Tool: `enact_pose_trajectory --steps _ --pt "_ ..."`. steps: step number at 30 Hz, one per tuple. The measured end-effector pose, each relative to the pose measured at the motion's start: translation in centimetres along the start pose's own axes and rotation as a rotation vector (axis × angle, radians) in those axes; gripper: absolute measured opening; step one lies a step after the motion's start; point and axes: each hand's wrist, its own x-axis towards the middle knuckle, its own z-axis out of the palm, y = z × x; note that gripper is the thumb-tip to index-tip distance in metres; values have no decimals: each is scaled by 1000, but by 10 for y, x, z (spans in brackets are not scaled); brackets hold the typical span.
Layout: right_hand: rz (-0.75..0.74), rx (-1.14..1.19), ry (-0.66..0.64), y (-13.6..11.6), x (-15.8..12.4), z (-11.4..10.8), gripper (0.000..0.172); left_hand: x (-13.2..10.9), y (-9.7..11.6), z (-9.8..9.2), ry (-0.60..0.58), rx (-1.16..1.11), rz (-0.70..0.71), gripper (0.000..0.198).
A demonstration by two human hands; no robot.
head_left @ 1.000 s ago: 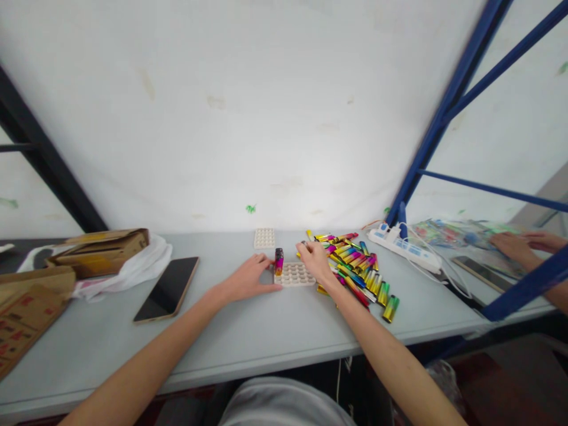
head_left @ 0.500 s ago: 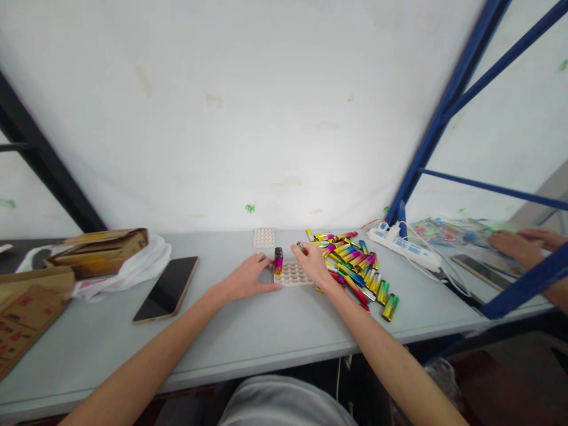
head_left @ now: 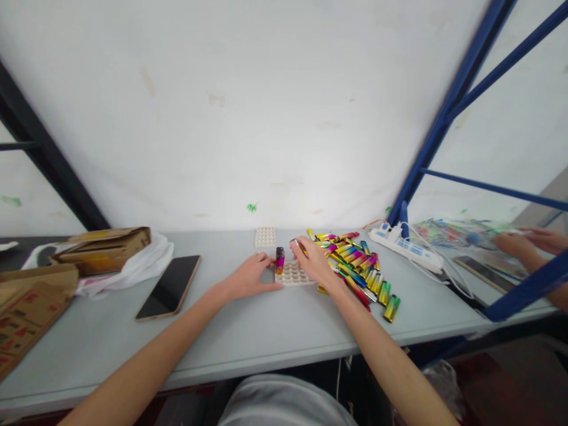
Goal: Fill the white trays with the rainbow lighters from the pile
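My left hand (head_left: 249, 276) rests on the table at the left end of a cream tray (head_left: 293, 282) with rows of round holes. Its thumb and forefinger are spread apart at the tray's corners, touching or nearly touching it. Upright lighters (head_left: 279, 261), purple and orange with black tops, stand in the tray's left end beside my left fingertips. Above the tray's right part, my right hand (head_left: 312, 258) pinches a lighter (head_left: 296, 243) whose dark metal top sticks out past the fingers; the rest is mostly hidden. A pile of shiny multicoloured lighters (head_left: 355, 260) lies right of my right hand.
A second holed tray (head_left: 265, 237) lies near the wall. On the left are a phone (head_left: 169, 288), a white plastic bag (head_left: 148, 260) and cardboard boxes (head_left: 106, 251). A power strip (head_left: 406, 248) and blue frame (head_left: 419, 171) stand right; beyond, another person's hands (head_left: 528, 245) work.
My right hand has tilted slightly, and more of the lighter in its fingers shows over the tray. My left hand stays in place. The whole view has shifted slightly.
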Motion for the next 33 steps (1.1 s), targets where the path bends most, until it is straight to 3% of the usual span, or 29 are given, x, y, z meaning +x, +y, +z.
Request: enact_pose_trajectory --steps 4,7,11,23,27,30,33 --pt "-146 -99 -72 1 0 -5 45 0 -2 1 13 -7 6 62" --pt "-76 -74 -204 1 -2 -6 50 -1 -2 0 8 -1 3 60" --pt "-22 -38 -278 4 -3 -5 46 0 -1 1 5 11 3 58" --pt "-168 -229 -428 -10 -3 -7 28 -1 2 0 21 -7 10 59" --pt "-98 -244 -462 -11 -4 -5 39 0 5 -3 -6 -11 -7 65" --pt "-53 -141 -375 -7 -5 -11 55 0 4 -20 -11 -61 -34 77" --pt "1 32 -96 -11 -1 -21 71 0 5 -50 130 -188 -124 78"
